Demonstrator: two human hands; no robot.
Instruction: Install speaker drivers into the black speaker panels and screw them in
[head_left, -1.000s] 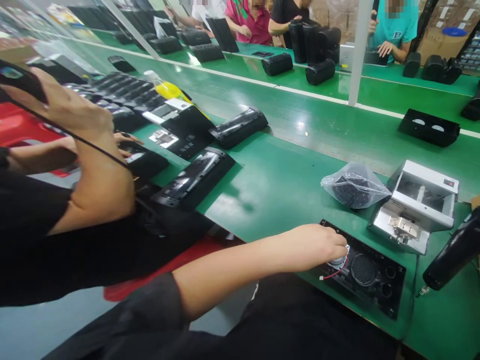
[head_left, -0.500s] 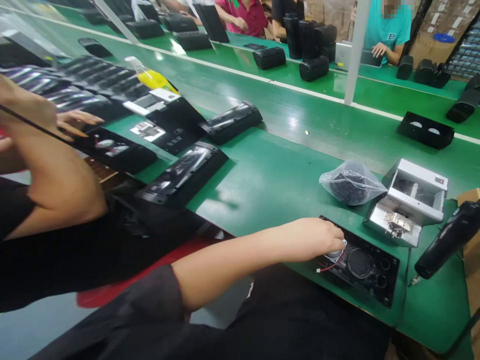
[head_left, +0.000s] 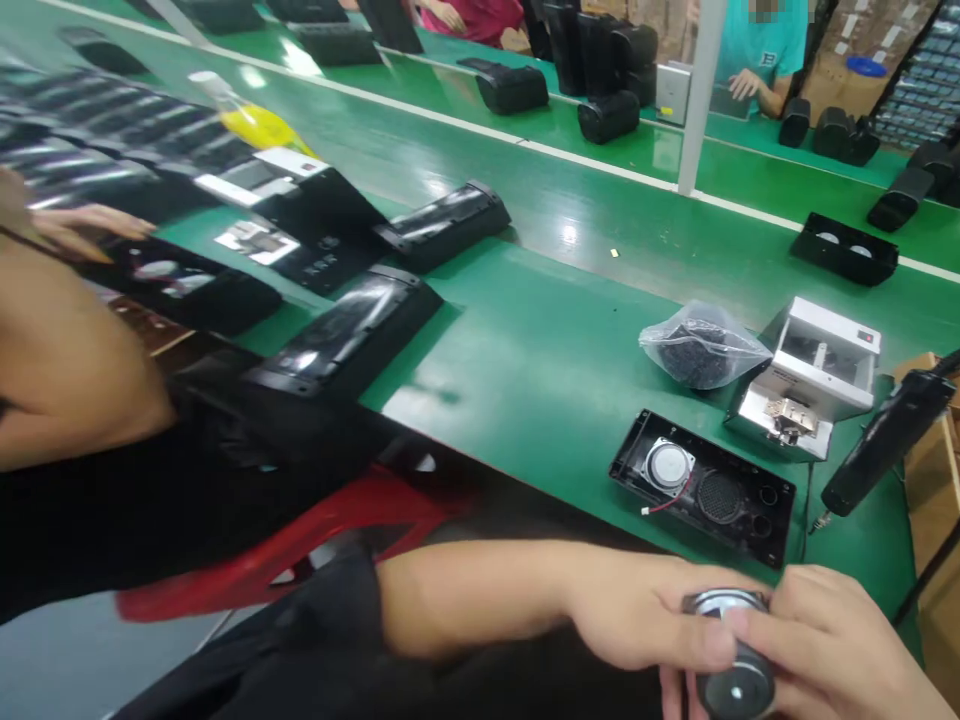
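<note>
The left hand [head_left: 637, 620] has come off the black speaker panel [head_left: 750, 530] on the green bench [head_left: 525, 430] — its grip and the right hand [head_left: 832, 640] are now clamped together on a second round speaker driver [head_left: 731, 650], held just past the bench's near edge.

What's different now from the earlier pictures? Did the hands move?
Yes! The left hand came off the black panel and moved back toward the person. Now it and the right hand hold a round speaker between them. The wired speaker still sits in the panel, and the plastic bag and white machine stayed put.
</note>
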